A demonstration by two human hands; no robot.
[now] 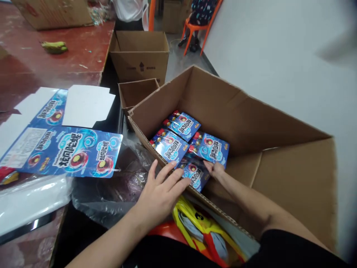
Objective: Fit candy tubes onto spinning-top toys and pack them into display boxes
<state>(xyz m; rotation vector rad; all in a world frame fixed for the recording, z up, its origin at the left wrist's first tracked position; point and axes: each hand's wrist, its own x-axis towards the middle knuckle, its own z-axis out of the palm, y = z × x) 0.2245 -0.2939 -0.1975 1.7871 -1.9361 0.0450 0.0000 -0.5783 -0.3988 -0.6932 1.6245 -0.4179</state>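
Observation:
Several blue printed packs (171, 147) with small red-and-gold items showing along one side lie in two rows at the bottom of a large open cardboard carton (217, 100). My right hand (216, 170) reaches into the carton, fingers bent and closed at the corner of the nearest blue pack (196, 176); the fingertips are partly hidden. Stretched across the carton's near rim, my left hand (164, 190) has its fingers spread. Its fingertips reach over the edge beside that same pack, and whether they touch it I cannot tell.
A flat unfolded blue box blank (80, 152) lies on the red table (80, 56) at left, near plastic wrap (36, 197). Smaller open cartons (141, 61) stand behind. A yellow bag (195, 223) sits below the rim. Beyond, a person sits on an orange chair (192, 28).

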